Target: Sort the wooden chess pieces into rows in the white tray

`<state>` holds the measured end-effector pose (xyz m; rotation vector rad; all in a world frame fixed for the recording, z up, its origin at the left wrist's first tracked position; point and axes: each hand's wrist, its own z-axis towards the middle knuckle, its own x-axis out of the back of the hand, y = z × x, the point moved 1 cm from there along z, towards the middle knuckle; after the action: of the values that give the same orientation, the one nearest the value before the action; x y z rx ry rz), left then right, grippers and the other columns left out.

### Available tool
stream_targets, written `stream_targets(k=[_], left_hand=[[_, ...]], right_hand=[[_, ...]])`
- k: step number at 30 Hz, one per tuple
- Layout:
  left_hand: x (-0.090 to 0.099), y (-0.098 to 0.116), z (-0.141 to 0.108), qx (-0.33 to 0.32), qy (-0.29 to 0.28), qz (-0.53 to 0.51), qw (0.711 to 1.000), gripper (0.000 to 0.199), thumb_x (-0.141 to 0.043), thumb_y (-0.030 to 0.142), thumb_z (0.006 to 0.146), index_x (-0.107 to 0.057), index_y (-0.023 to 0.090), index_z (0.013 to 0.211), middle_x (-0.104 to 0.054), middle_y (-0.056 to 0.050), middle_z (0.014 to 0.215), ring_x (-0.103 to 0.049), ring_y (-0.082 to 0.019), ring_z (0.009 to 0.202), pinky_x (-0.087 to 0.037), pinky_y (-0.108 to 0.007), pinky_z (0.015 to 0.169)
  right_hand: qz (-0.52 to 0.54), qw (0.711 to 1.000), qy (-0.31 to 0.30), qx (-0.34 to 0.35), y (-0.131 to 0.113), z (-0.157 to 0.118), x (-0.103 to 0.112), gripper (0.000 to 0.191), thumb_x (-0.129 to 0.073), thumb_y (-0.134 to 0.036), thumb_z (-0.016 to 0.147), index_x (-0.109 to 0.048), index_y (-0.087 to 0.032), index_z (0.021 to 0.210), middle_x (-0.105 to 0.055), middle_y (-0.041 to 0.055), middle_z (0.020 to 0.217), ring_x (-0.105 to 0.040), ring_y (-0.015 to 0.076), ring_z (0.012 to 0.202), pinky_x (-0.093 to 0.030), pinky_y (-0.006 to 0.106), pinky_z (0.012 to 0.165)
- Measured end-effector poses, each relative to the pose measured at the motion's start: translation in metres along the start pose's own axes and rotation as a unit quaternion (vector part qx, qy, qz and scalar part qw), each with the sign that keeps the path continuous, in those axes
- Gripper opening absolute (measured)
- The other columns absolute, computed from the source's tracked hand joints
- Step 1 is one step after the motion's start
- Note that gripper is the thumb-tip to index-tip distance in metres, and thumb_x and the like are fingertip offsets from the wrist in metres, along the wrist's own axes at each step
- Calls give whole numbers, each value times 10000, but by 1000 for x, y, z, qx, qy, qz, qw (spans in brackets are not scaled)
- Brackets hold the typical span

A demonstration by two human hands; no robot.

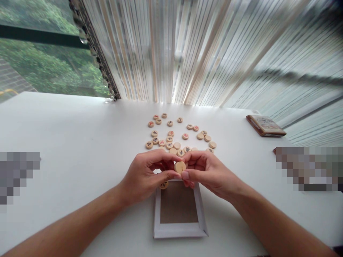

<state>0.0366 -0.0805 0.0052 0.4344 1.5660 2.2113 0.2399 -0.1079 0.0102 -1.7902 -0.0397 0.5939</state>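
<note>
A round wooden xiangqi piece [179,167] is pinched between the thumbs and forefingers of both hands, its blank side facing me. My left hand [150,173] grips it from the left; my right hand [206,171] grips it from the right. Under the hands lies an open shallow box [180,230] with white walls and a brown bottom. One marked piece [164,185] sits at its far left corner, partly covered by my left hand. Beyond the hands, several loose pieces [169,145] are scattered, some with red or black characters, some blank side up.
The white table [80,150] reaches back to a striped string curtain [166,53]. A brown-edged flat box [266,125] lies at the back right. A window [48,60] is at the left. Blurred-out patches cover things at both side edges.
</note>
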Motion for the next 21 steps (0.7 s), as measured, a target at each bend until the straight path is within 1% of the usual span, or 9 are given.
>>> stream_targets(k=[4, 9, 13, 17, 19, 21], left_hand=[[1, 0, 1, -14, -7, 10, 1000, 303, -902, 362, 857, -851, 146, 1063, -776, -82, 841, -710, -149, 712, -621, -229, 676], [3, 0, 0, -25, -7, 44, 999, 299, -883, 374, 876, -862, 150, 1072, -751, -82, 835, -713, -163, 731, -616, -237, 667], [3, 0, -3, -30, -26, 80, 996, 206, -846, 237, 904, -859, 173, 1099, -774, -79, 883, -738, -167, 772, -615, -235, 681], [2, 1, -4, -51, -51, 95, 993, 214, -811, 149, 912, -853, 180, 1119, -779, -70, 889, -737, -152, 772, -605, -220, 686], [2, 2, -3, -50, -56, 92, 993, 196, -811, 160, 913, -851, 173, 1104, -781, -74, 885, -738, -159, 776, -608, -229, 695], [2, 2, -3, -35, -49, 81, 995, 202, -818, 202, 915, -842, 163, 1112, -787, -87, 908, -741, -169, 780, -614, -240, 690]], right_hand=[[-12, 1000, 13, 0, -2, 1, -3, 369, -1039, -254, 647, -756, -144, 857, -726, -2, 672, -659, 106, 565, -513, 179, 513], [-24, 1000, 17, -4, -2, 1, -3, 371, -1034, -291, 660, -735, -148, 826, -702, -12, 624, -627, 103, 517, -492, 186, 483], [-35, 999, 17, -1, 0, 1, -4, 410, -1016, -376, 698, -674, -159, 761, -668, -26, 563, -594, 90, 473, -465, 179, 461], [-58, 998, 26, 1, -1, 1, -7, 437, -997, -431, 718, -650, -165, 719, -663, -25, 552, -573, 88, 440, -451, 186, 431], [-68, 997, 26, 10, -3, 1, -8, 425, -974, -443, 754, -664, -158, 702, -664, -16, 544, -575, 90, 441, -458, 187, 430], [-66, 997, 23, 17, -4, 0, -8, 401, -955, -443, 781, -692, -149, 712, -676, -7, 560, -592, 93, 459, -479, 187, 441]])
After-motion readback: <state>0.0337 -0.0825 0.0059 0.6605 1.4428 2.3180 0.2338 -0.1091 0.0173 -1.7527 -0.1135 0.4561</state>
